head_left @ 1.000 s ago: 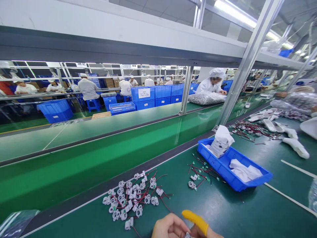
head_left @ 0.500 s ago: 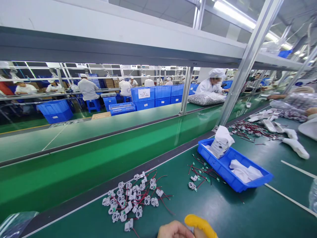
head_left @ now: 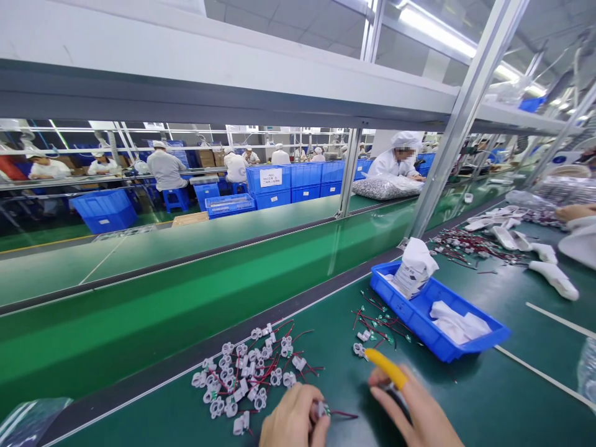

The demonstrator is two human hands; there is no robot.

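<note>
Head camera, nearest first: the left hand (head_left: 291,422) sits at the bottom edge of the green work table (head_left: 465,397), fingers curled in and pinched on a small white clip part (head_left: 321,409). The part pokes out just past the fingertips on the thumb side, with a thin red wire (head_left: 343,413) trailing from it toward the other hand. The right hand (head_left: 414,413) is beside it and a little apart, loosely spread and gripping nothing that I can make out, though the blur leaves some doubt about what lies under the palm. Its forefinger wears a yellow finger cot (head_left: 385,367) and points up and away from the clip.

Just beyond the left fingers lies a heap of white clips with red wires (head_left: 251,372), close by but not touching them. Off the tip of the yellow cot is a smaller scatter of wired pieces with green ends (head_left: 377,326), one white piece nearly at the fingertip. Farther out past the right hand stands a blue tray (head_left: 465,351) holding a white packet (head_left: 414,267) and folded white cloths (head_left: 459,323).

Beyond that runs the green conveyor belt (head_left: 186,298). At the far right a co-worker's hand (head_left: 575,212) rests near white plastic housings (head_left: 554,276), and other people in white sit at distant benches.
</note>
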